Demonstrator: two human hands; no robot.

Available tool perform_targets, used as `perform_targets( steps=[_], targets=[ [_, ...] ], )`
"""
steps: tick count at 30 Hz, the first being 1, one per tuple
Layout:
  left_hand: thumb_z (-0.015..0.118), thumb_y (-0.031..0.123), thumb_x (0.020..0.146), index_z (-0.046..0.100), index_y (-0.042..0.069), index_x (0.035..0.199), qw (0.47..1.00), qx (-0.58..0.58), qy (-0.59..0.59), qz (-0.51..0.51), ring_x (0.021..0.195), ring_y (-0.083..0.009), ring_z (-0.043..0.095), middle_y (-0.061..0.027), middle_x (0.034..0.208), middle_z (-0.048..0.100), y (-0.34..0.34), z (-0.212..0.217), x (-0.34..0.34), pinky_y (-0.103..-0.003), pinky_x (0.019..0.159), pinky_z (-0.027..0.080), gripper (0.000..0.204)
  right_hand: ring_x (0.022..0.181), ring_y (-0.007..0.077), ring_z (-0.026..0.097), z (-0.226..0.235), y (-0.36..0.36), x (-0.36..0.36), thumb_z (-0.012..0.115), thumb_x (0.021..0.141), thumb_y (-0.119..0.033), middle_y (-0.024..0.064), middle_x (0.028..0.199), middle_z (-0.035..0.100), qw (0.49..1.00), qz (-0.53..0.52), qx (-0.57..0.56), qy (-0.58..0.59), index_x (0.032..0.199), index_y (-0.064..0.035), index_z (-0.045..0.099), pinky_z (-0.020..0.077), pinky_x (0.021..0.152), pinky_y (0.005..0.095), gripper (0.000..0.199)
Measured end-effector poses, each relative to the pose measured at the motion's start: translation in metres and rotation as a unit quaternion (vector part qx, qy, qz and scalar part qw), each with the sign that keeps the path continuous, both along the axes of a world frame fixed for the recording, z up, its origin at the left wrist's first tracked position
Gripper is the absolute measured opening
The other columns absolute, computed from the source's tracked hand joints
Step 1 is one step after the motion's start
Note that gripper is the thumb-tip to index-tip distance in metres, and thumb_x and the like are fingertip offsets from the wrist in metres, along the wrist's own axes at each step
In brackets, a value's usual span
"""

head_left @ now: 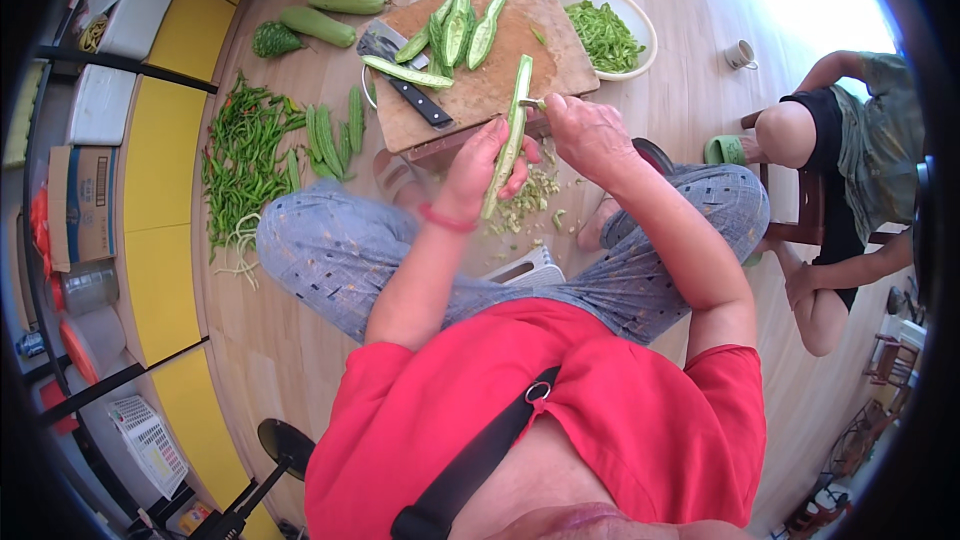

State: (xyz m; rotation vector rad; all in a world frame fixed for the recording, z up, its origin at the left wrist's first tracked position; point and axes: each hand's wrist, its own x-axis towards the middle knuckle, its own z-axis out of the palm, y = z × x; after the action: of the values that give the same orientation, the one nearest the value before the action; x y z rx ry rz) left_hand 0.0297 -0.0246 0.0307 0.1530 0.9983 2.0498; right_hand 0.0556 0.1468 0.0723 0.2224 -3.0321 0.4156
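My left hand (473, 172) is closed round the lower part of a long halved bitter melon (517, 120), its pale hollow side showing. My right hand (588, 136) grips a small metal tool (533, 103), mostly hidden by the fingers, with its tip against the melon's inside. Just beyond lies a wooden cutting board (560, 60) with several more bitter melon halves (457, 28). A cleaver (422, 103) with a black handle rests on the board's left side. Pale seeds and pith (535, 198) are scattered on the floor below my hands.
A white bowl (650, 32) of sliced green strips stands right of the board. Green chilies (243, 160), whole ridged gourds (325, 138) and smooth squashes (345, 1) lie at left. A mug (741, 54) and a seated person (850, 140) are at right. Yellow cabinets (165, 170) line the left.
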Motion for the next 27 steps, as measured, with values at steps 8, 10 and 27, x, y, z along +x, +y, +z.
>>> perform_targets(
  steps=[8, 10, 27],
  targets=[
    [0.031, 0.027, 0.094, 0.046, 0.002, 0.113, 0.997, -0.06, 0.036, 0.015, 0.048, -0.0108, 0.048, -0.0097, 0.079, 0.056, 0.003, -0.012, 0.003, -0.021, 0.041, 0.037, 0.035, 0.061, 0.0336, 0.06, -0.009, -0.004, 0.016, 0.049, 0.08, -0.017, 0.0172, 0.064, 0.059, 0.998, 0.032, -0.027, -0.046, 0.082, -0.0024, 0.049, 0.047, 0.056, 0.0436, 0.015],
    [0.033, 0.024, 0.094, 0.051, 0.001, 0.11, 0.997, -0.062, 0.042, 0.024, 0.062, -0.0096, 0.054, -0.0067, 0.085, 0.058, 0.004, -0.016, 0.001, -0.023, 0.056, 0.045, 0.034, 0.061, 0.0332, 0.06, -0.008, -0.006, 0.018, 0.049, 0.081, -0.02, 0.0175, 0.064, 0.059, 0.997, 0.044, -0.041, -0.044, 0.085, -0.0017, 0.05, 0.0472, 0.055, 0.0434, 0.018],
    [0.035, 0.022, 0.094, 0.046, -0.003, 0.113, 0.996, -0.047, -0.052, 0.047, 0.097, -0.0208, 0.056, -0.0169, 0.107, 0.057, 0.014, -0.014, -0.006, -0.032, 0.085, 0.044, 0.033, 0.057, 0.0332, 0.06, -0.037, -0.015, 0.029, 0.043, 0.077, -0.008, 0.0177, 0.064, 0.058, 0.996, 0.047, -0.049, -0.06, 0.086, -0.0005, 0.048, 0.0472, 0.052, 0.0435, 0.013]
  ],
)
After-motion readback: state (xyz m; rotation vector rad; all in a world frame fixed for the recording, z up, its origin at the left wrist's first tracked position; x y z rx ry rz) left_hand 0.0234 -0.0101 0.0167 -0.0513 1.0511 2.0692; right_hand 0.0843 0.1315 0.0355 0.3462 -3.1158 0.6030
